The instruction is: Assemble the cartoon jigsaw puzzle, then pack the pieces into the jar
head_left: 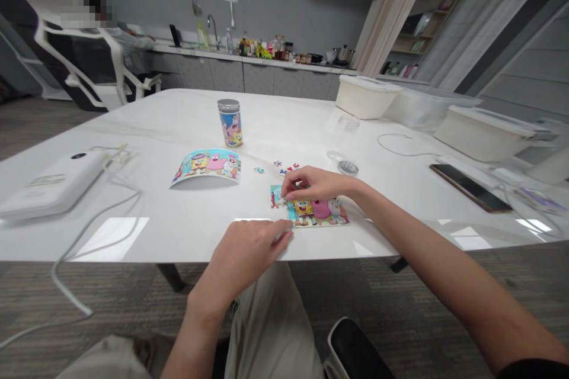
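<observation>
A partly joined jigsaw puzzle point(317, 213) with bright cartoon figures lies flat near the table's front edge. My right hand point(311, 182) reaches over its top left part, thumb and fingertips pinched on a small puzzle piece at the left edge. The fingers partly cover that piece. A joined strip of pieces point(275, 195) sits just left of those fingertips. My left hand point(251, 249) rests at the puzzle's lower left corner, fingers stretched out and the index tip touching the edge. Loose puzzle pieces point(259, 170) lie beyond my right hand.
A curved picture sheet point(207, 166) and a cartoon-printed canister point(230, 124) stand left of the pieces. Right are a round metal lid point(348, 168), a phone point(470, 188) and storage boxes point(367, 96). A white device point(53, 183) with cables lies left. A person sits behind.
</observation>
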A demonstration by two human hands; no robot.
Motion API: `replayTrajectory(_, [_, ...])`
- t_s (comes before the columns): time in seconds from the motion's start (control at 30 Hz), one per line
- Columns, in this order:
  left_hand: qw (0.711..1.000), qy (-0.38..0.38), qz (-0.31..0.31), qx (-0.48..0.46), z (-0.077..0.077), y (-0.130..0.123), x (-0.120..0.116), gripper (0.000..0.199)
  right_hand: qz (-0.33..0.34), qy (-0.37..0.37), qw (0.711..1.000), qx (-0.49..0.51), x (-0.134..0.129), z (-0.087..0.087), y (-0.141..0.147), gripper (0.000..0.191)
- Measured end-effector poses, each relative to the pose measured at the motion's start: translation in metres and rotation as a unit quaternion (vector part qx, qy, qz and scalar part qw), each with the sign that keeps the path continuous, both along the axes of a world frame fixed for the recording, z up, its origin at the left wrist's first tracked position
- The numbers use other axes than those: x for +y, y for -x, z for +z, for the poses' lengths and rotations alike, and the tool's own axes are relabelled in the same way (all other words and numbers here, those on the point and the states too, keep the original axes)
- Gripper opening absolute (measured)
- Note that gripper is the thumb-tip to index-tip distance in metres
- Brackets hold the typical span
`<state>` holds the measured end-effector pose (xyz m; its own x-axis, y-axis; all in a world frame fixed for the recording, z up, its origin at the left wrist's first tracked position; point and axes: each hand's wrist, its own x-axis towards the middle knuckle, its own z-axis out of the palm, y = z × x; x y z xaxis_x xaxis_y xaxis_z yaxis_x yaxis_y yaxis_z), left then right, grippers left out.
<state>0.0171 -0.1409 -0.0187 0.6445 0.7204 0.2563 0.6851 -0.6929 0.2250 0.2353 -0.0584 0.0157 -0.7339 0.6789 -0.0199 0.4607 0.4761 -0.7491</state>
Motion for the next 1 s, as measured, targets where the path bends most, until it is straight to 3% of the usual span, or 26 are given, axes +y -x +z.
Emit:
replayTrajectory(0.3, [1.000, -0.008, 0.001, 0.030, -0.002, 0.000, 0.001, 0.024, -0.078, 0.033, 0.994, 0.064, 0.003, 0.002, 0.000, 0.022])
replayTrajectory(0.5, [0.999, -0.013, 0.007, 0.035, 0.000, 0.000, 0.000, 0.025, -0.196, 0.053, 0.970, 0.133, 0.011, -0.001, -0.003, 0.021])
replayTrajectory(0.7, [0.999, -0.010, 0.003, 0.039, 0.001, -0.001, 0.001, 0.024, -0.276, 0.027, 0.951, 0.135, 0.013, 0.000, -0.002, 0.022])
replayTrajectory(0.8, [1.000, -0.006, 0.014, 0.027, -0.002, -0.001, 0.000, 0.027, -0.308, -0.007, 0.943, 0.128, 0.019, -0.002, -0.005, 0.026])
replayTrajectory(0.9, [0.999, 0.007, 0.038, 0.009, -0.002, 0.001, -0.002, 0.030, -0.352, -0.097, 0.929, 0.064, 0.026, -0.008, -0.011, 0.024])
replayTrajectory(1.0, [0.997, 0.002, 0.077, 0.021, 0.015, 0.004, 0.006, 0.028, -0.366, -0.196, 0.909, -0.037, 0.030, -0.015, -0.015, 0.020])
